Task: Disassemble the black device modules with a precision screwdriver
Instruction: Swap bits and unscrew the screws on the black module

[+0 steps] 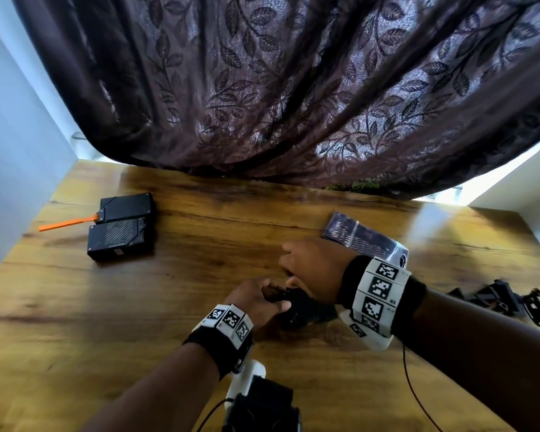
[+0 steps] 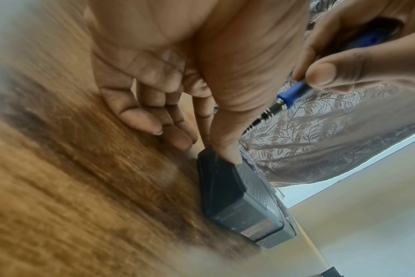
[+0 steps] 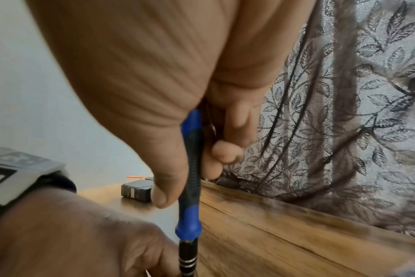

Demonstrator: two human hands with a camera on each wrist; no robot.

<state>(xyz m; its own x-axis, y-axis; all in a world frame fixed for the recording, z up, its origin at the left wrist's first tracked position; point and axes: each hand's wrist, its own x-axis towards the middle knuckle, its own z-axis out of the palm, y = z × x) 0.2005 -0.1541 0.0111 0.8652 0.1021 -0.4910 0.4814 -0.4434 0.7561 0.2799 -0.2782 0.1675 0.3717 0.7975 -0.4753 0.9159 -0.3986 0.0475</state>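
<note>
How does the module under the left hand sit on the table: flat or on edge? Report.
Flat. The module lies broad face up on the table, left hand pressing its corner.

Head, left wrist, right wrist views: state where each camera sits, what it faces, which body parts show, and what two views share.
Head: worn on the head, looking forward and down at the wooden table; shows both forearms, left hand and right hand.
Left wrist: looks along the left hand at the black module; the thumb presses its top.
Right wrist: looks along the right hand, whose fingers grip the screwdriver; left wrist below.
Shared: both wrist views show the blue-and-black screwdriver and the leaf-pattern curtain.
</note>
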